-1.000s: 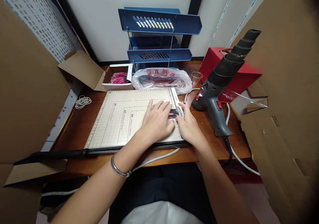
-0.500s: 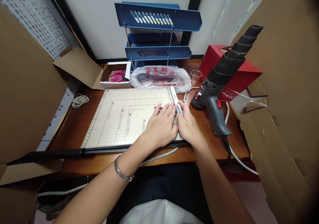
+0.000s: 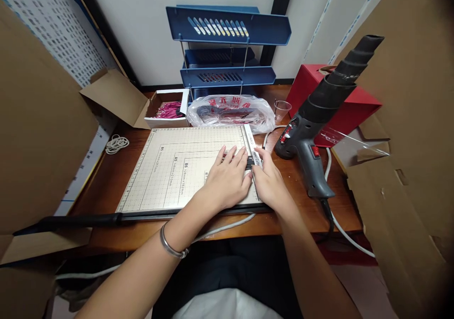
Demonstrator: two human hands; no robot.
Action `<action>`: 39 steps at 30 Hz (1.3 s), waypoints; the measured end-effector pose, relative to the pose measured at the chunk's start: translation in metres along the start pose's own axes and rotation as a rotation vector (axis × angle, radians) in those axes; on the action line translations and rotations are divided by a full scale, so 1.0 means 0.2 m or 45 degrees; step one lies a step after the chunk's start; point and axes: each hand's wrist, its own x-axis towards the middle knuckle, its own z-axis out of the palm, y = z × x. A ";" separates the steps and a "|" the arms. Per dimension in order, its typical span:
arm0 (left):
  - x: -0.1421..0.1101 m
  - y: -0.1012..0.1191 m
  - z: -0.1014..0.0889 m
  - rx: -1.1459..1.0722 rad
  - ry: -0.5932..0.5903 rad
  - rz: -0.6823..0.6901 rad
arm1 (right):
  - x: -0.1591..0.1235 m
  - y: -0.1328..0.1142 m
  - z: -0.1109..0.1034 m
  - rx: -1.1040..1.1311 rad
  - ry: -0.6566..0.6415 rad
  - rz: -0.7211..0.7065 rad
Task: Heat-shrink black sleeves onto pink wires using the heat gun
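Observation:
My left hand (image 3: 229,177) lies flat on the paper cutter board (image 3: 163,167), its fingers stretched over a bundle of thin wires. Black ends of the wires (image 3: 249,162) show between my hands, against the white ruler strip (image 3: 249,137). A little red shows past my left fingertips; the rest of the bundle is hidden under the palm. My right hand (image 3: 269,179) rests at the ruler strip, with index finger and thumb apart around the place where the wire ends meet it. The cutter's black handle (image 3: 81,220) lies low along the near edge.
A heat gun (image 3: 312,134) stands at right before a red box (image 3: 354,106). Behind the board are a white box of pink wires (image 3: 168,110), a plastic bag (image 3: 230,113), a clear cup (image 3: 282,110) and blue trays (image 3: 229,76). A white cord coil (image 3: 117,144) lies left; cardboard flanks both sides.
My left hand has slid slightly left and down, and more of the black wire ends now shows between the hands. My right hand stays at the ruler strip. The view has shifted slightly.

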 end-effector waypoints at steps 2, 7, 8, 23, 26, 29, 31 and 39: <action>-0.02 0.00 0.00 0.010 0.027 0.000 | 0.00 0.00 0.00 0.000 -0.007 -0.008; -0.05 0.02 -0.01 0.051 0.044 -0.037 | -0.01 0.00 0.00 -0.011 -0.011 0.000; -0.05 0.04 0.00 0.065 0.048 -0.053 | -0.01 0.00 0.00 -0.011 -0.012 -0.003; -0.03 0.05 0.01 0.036 -0.019 -0.013 | -0.02 -0.02 0.00 -0.010 -0.031 -0.009; -0.03 0.03 0.01 -0.007 -0.016 0.008 | -0.01 -0.02 -0.01 0.003 -0.033 0.013; -0.03 0.00 0.00 -0.056 -0.008 0.045 | 0.00 -0.02 -0.01 0.018 -0.041 0.026; -0.04 -0.01 -0.01 -0.077 -0.003 0.053 | 0.00 -0.02 -0.01 0.026 -0.043 0.042; -0.01 -0.01 -0.03 -0.081 0.256 -0.096 | -0.01 -0.05 -0.02 0.011 -0.062 0.087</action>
